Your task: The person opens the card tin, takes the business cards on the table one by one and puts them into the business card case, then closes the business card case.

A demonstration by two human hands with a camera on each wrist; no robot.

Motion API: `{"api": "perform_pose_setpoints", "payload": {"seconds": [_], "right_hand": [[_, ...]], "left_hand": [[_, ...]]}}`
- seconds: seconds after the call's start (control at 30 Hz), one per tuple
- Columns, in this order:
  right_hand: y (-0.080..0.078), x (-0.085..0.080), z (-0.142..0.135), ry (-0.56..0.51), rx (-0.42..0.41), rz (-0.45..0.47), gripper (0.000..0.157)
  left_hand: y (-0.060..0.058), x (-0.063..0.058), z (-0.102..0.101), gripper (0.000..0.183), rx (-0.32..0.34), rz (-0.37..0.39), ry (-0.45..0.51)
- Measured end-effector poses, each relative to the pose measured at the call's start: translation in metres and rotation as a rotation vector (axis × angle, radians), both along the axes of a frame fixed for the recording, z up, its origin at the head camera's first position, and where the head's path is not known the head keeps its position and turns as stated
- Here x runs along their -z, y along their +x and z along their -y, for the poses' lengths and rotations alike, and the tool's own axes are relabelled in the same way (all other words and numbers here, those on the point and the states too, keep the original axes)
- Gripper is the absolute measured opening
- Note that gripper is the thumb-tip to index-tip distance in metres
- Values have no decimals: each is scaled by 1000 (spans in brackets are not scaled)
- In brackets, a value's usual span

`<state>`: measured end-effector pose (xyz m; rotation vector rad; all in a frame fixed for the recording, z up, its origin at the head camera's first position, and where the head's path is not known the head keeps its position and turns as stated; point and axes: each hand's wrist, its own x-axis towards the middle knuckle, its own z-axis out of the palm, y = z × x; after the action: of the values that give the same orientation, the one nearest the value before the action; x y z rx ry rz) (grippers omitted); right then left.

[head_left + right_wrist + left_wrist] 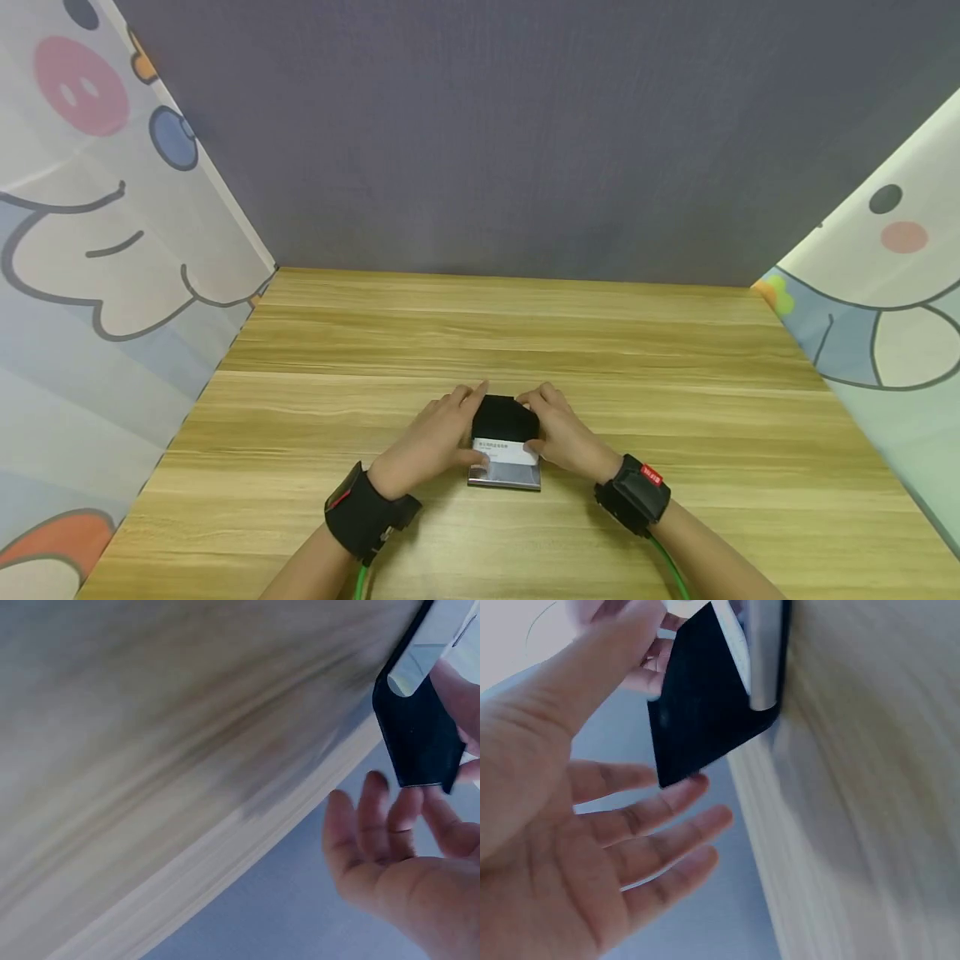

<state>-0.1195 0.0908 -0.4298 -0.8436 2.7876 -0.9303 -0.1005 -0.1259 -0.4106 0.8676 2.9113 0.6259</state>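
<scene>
A card holder stands open on the table, with a raised black flap (pixel 506 418), a white printed card (pixel 512 452) and a shiny silver body (pixel 517 477). My left hand (pixel 429 437) holds it from the left, its thumb over the card's edge and its index finger at the flap's upper corner. From the right, my right hand (pixel 572 440) pinches the flap, thumb at the card's right edge and fingertips behind the flap. In the left wrist view, the other fingers spread beyond the black flap (pixel 705 712). The right wrist view shows curled fingers at the flap's edge (pixel 416 739).
The holder rests on a wood-grain table (pixel 675 367). A grey panel (pixel 510 133) rises along the far edge, and cartoon-printed sheets (pixel 90 250) flank both sides. Black bands (pixel 367 512) with green cables are strapped round both wrists.
</scene>
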Motion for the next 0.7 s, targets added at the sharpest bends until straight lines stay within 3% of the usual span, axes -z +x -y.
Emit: {"api": "perform_pose_setpoints", "payload": {"seconds": [0.13, 0.3, 0.4, 0.53, 0.7], "right_hand": [[3, -2, -4, -21, -56, -45, 37], [6, -4, -12, -66, -145, -81, 17], [7, -5, -17, -60, -211, -62, 15], [9, -4, -21, -14, -284, -44, 16], [12, -2, -22, 20, -313, -36, 17]], "left_hand": [[0, -6, -1, 50, -4, -113, -4], [3, -12, -1, 26, 45, -70, -6], [4, -13, -2, 23, 101, -9, -20], [6, -11, -2, 33, 160, 36, -87], [9, -6, -3, 48, 177, 50, -129]]}}
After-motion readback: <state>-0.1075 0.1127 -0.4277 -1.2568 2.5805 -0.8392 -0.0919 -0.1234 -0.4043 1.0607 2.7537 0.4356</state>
